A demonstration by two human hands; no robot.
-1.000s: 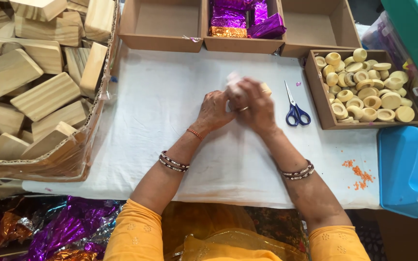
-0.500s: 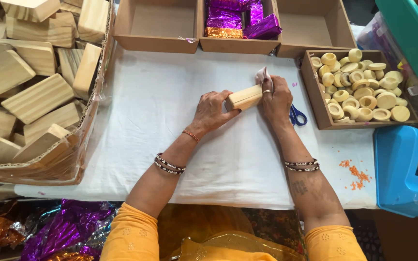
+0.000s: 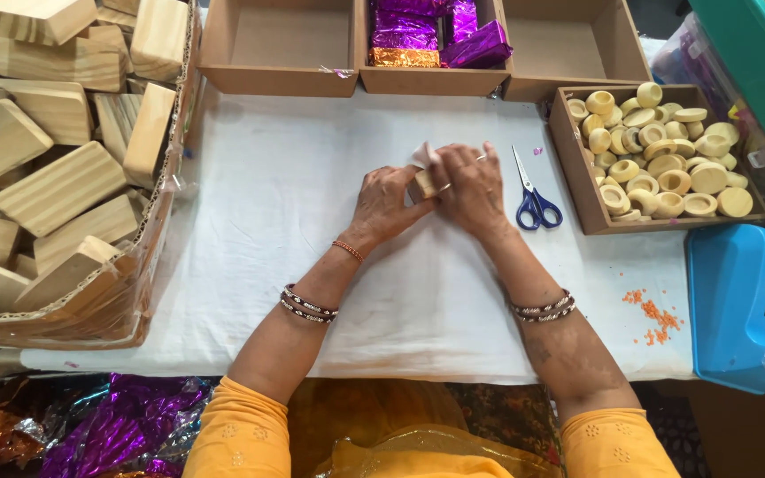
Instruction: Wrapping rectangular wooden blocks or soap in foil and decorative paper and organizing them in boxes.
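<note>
My left hand [image 3: 386, 203] and my right hand [image 3: 470, 185] meet over the middle of the white cloth [image 3: 294, 212] and both grip one small wooden block [image 3: 420, 185]. Most of the block is hidden under the fingers. A scrap of white paper [image 3: 421, 155] sticks up above the block between my hands. Blue-handled scissors [image 3: 533, 193] lie just right of my right hand.
A large box of wooden blocks [image 3: 55, 168] fills the left side. Three cardboard boxes [image 3: 281, 49] stand at the back, the middle one holding purple foil packets [image 3: 431, 31]. A tray of wooden rings [image 3: 657, 159] sits at right, a blue tape dispenser [image 3: 745, 301] below it.
Half a second ago the block lay exposed between my hands nearer the scissors. Now both hands have closed over it, nearer the cloth's middle.
</note>
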